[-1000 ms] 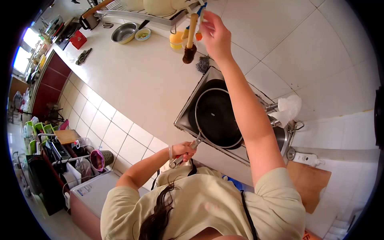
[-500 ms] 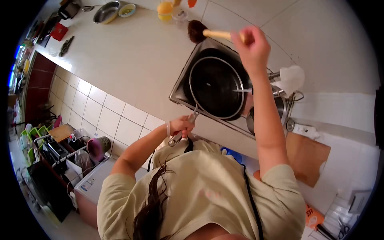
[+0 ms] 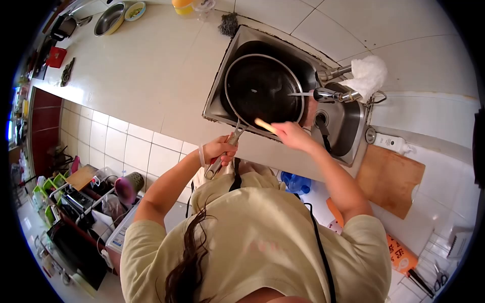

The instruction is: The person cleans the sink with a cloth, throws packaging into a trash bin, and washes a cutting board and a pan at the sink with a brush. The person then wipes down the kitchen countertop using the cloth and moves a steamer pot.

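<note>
A large dark frying pan [image 3: 252, 93] rests in the sink [image 3: 348, 129], and water from the tap [image 3: 328, 95] runs into it. My left hand [image 3: 220, 150] is closed round the pan's metal handle [image 3: 230, 144] at the near side. My right hand [image 3: 293, 135] grips the pale wooden handle of a brush [image 3: 266, 125] over the pan's near rim. The brush's dark head cannot be made out against the pan's black inside.
A grey scourer [image 3: 228, 24] lies by the sink's far left corner. A white cloth [image 3: 368, 76] hangs over the tap pipe. Right of the sink are a wooden cutting board [image 3: 391, 177] and a white bottle [image 3: 390, 143]. A metal bowl [image 3: 109, 19] stands far left.
My right hand has come down with the brush from beyond the sink's far edge to the pan's near side. The left hand keeps its hold on the pan handle. The view has shifted slightly.
</note>
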{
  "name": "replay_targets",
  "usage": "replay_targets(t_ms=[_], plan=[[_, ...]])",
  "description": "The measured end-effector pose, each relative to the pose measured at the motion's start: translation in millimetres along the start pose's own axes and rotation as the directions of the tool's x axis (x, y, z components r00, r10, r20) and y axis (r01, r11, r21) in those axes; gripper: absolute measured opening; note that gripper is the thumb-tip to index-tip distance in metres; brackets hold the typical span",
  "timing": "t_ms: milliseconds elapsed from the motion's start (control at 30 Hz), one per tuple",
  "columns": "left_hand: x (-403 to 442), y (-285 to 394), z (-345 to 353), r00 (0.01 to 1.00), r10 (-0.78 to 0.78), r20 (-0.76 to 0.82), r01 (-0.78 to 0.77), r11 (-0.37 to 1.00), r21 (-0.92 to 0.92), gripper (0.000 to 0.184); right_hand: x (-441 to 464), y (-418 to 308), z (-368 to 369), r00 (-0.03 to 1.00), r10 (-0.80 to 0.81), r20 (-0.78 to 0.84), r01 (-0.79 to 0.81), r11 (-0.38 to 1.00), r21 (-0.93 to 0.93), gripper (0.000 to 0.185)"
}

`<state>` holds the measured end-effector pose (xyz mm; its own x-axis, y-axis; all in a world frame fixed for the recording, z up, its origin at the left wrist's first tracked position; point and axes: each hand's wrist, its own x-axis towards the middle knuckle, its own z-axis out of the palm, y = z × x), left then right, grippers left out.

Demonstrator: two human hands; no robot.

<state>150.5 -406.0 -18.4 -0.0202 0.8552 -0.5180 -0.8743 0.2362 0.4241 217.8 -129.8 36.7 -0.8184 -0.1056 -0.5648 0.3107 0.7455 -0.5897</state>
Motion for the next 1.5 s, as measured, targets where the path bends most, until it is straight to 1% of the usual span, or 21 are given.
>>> replay_targets(t_ms=[100, 233, 367, 433, 500, 567, 633, 733, 867, 933, 967, 1000, 1033, 1100, 1167, 1200, 1233, 1300, 1367, 1433, 1500], plan=[[-3, 1, 8, 0.999, 0.0, -0.052, 0.001, 1.0, 0.031, 0.009, 84, -3, 27, 0.959, -0.075, -0.272, 0.069, 0.997, -0.035, 0.022], [-2, -6, 6, 0.994, -0.004, -0.111, 0.002, 1.0, -0.02, 0.009, 129, 17, 23, 0.845, 0.335, -0.418, -0.398, 0.914, -0.071, 0.026], [1, -4, 6, 0.994, 0.005, -0.107, -0.008, 1.0, -0.023, 0.01, 64, 44, 19, 0.88, 0.342, -0.33, -0.421, 0.882, -0.21, 0.03], [0, -3, 6, 0.995, 0.01, -0.103, -0.014, 0.999, -0.032, 0.01, 37, 52, 26, 0.973, 0.203, -0.112, -0.227, 0.929, -0.291, 0.027], [1, -2, 8, 0.995, -0.014, -0.098, 0.007, 0.998, -0.068, 0.01, 20, 8, 23, 0.986, 0.165, -0.021, -0.167, 0.977, -0.131, 0.025], [-1, 3, 15, 0.993, -0.017, -0.116, 0.008, 0.997, -0.08, 0.01, 44, -10, 22, 0.98, 0.192, -0.054, -0.198, 0.97, -0.143, 0.025], [0, -1, 15, 0.99, -0.027, -0.138, 0.013, 0.995, -0.099, 0.01, 83, 1, 18, 0.934, 0.294, -0.206, -0.326, 0.934, -0.147, 0.027], [0, -4, 11, 0.993, 0.005, -0.121, -0.013, 0.998, -0.061, 0.009, 107, 33, 6, 0.858, 0.432, -0.276, -0.48, 0.866, -0.137, 0.028], [2, 0, 12, 0.992, -0.003, -0.124, -0.008, 0.996, -0.088, 0.009, 38, 40, 10, 0.88, 0.429, -0.202, -0.469, 0.852, -0.232, 0.027], [0, -1, 11, 0.993, -0.017, -0.114, 0.003, 0.993, -0.118, 0.009, 10, 47, 15, 0.992, 0.09, -0.087, -0.109, 0.964, -0.243, 0.025], [1, -1, 10, 0.994, -0.012, -0.106, 0.0, 0.994, -0.113, 0.009, 11, 34, 9, 0.992, 0.091, -0.087, -0.11, 0.964, -0.243, 0.025], [1, -1, 10, 0.995, -0.008, -0.097, -0.003, 0.994, -0.107, 0.009, 12, 7, 0, 0.971, 0.227, 0.075, -0.234, 0.966, 0.109, 0.025], [1, -1, 11, 0.995, -0.007, -0.098, -0.003, 0.994, -0.105, 0.009, 18, -12, -1, 0.919, 0.287, 0.271, -0.381, 0.824, 0.42, 0.025], [-1, -1, 14, 0.989, -0.045, -0.138, 0.028, 0.992, -0.12, 0.01, 62, -24, 13, 0.938, 0.243, 0.247, -0.346, 0.623, 0.701, 0.032], [1, -2, 13, 0.99, -0.029, -0.138, 0.015, 0.995, -0.101, 0.01, 124, -26, 21, 0.918, 0.372, 0.134, -0.321, 0.504, 0.802, 0.025], [1, -4, 14, 0.991, -0.013, -0.13, 0.003, 0.997, -0.082, 0.01, 152, -10, 24, 0.88, 0.473, 0.033, -0.308, 0.517, 0.799, 0.027], [0, -3, 17, 0.99, -0.017, -0.138, 0.005, 0.996, -0.087, 0.01, 169, 2, 27, 0.823, 0.563, -0.072, -0.295, 0.533, 0.793, 0.029], [-1, 3, 23, 0.98, -0.036, -0.196, 0.021, 0.997, -0.08, 0.009, 155, 32, 7, 0.779, 0.605, -0.162, -0.484, 0.747, 0.456, 0.034], [2, 2, 18, 0.983, -0.037, -0.179, 0.024, 0.997, -0.076, 0.009, 114, 73, 12, 0.859, 0.34, -0.383, -0.408, 0.906, -0.112, 0.036], [2, 2, 16, 0.986, -0.048, -0.157, 0.036, 0.996, -0.079, 0.009, 72, 90, 21, 0.856, 0.465, -0.227, -0.508, 0.838, -0.199, 0.035], [1, 3, 17, 0.987, -0.047, -0.151, 0.03, 0.993, -0.113, 0.009, 31, 78, 31, 0.908, 0.409, -0.085, -0.417, 0.872, -0.255, 0.034]])
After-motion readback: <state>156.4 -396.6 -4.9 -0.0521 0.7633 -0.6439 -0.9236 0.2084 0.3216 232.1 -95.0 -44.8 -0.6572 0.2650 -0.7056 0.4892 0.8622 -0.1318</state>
